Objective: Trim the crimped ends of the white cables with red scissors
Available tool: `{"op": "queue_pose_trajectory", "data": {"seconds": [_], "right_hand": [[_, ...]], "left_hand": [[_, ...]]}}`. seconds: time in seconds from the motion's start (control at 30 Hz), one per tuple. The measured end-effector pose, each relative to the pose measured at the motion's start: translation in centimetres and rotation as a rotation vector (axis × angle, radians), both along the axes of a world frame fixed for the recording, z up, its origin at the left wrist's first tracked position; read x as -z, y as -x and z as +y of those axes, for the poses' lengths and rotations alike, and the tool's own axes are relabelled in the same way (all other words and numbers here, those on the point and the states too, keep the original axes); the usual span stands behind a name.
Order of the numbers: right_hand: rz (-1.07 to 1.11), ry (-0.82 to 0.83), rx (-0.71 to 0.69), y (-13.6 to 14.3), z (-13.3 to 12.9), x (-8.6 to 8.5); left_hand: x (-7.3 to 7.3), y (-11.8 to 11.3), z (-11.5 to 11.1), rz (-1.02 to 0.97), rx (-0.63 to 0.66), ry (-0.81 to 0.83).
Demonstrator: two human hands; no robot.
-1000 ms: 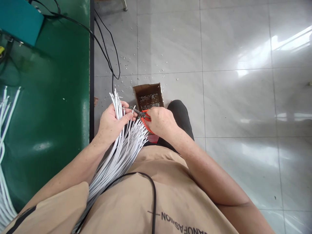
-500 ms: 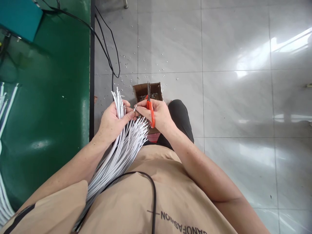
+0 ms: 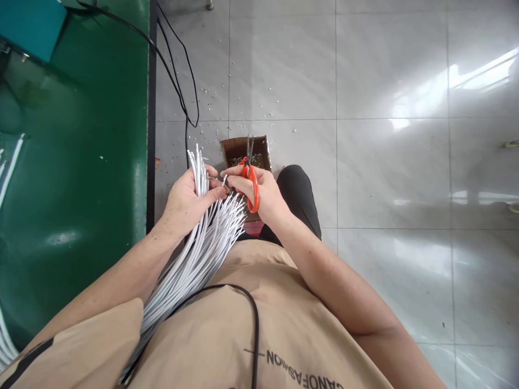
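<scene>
My left hand (image 3: 187, 195) is closed round several white cables (image 3: 198, 172) whose cut ends point up, away from me. Between its thumb and finger one cable end (image 3: 224, 181) sticks out to the right. My right hand (image 3: 263, 192) holds orange-handled scissors (image 3: 253, 197), the handles hooked on its fingers and the blades pointing away, slightly parted. Its thumb and forefinger tips are close beside that cable end; whether they touch it I cannot tell. A thick bundle of white cables (image 3: 211, 237) runs below the hands across my lap, with thin tips fanned to the right.
A cardboard box (image 3: 243, 141) holding small clippings stands under the hands. Clippings lie scattered on the tiled floor (image 3: 292, 65). On the left is a green table (image 3: 93, 162) with a teal machine (image 3: 32, 27) and more white cables (image 3: 12, 167). Black cords (image 3: 182, 92) hang by its edge.
The scissor blades have parted slightly and the orange handles have spread. My right fingertips have drawn back a little from the cable end. The left hand has barely moved.
</scene>
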State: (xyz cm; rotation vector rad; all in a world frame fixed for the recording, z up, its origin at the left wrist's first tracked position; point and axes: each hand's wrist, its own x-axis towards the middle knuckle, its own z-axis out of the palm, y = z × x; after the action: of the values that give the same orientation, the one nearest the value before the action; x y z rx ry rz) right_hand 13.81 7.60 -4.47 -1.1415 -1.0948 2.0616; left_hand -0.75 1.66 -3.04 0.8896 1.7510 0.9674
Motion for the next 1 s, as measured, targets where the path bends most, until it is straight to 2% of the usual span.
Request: {"op": "queue_pose_trajectory", "data": {"seconds": [0.13, 0.3, 0.43, 0.53, 0.67, 0.73, 0.87, 1.0], "right_hand": [[-0.025, 0.005, -0.004, -0.2, 0.1, 0.3], [-0.115, -0.012, 0.029, 0.0, -1.1, -0.8], [-0.131, -0.088, 0.02, -0.2, -1.6, -0.9], [-0.353, -0.292, 0.069, -0.7, -1.2, 0.3], [-0.67, -0.703, -0.156, -1.5, -0.7, 1.8], [-0.765, -0.849, -0.245, -1.8, -0.7, 2.2], [-0.87, -1.01, -0.333, -2.0, -0.9, 2.3], [-0.918, -1.059, -0.393, -2.1, -0.8, 2.2]], "left_hand": [[0.0, -0.2, 0.0, -0.051, -0.021, -0.005], [0.0, -0.2, 0.0, -0.038, -0.104, -0.017], [-0.2, -0.2, 0.2, -0.168, -0.106, -0.023], [-0.5, -0.3, 0.2, -0.273, -0.089, -0.008], [-0.8, -0.3, 0.3, -0.346, -0.079, 0.012], [-0.8, -0.3, 0.3, -0.356, -0.08, 0.026], [-0.8, -0.4, 0.3, -0.357, -0.107, 0.058], [-0.8, -0.4, 0.3, -0.356, -0.126, 0.074]]}}
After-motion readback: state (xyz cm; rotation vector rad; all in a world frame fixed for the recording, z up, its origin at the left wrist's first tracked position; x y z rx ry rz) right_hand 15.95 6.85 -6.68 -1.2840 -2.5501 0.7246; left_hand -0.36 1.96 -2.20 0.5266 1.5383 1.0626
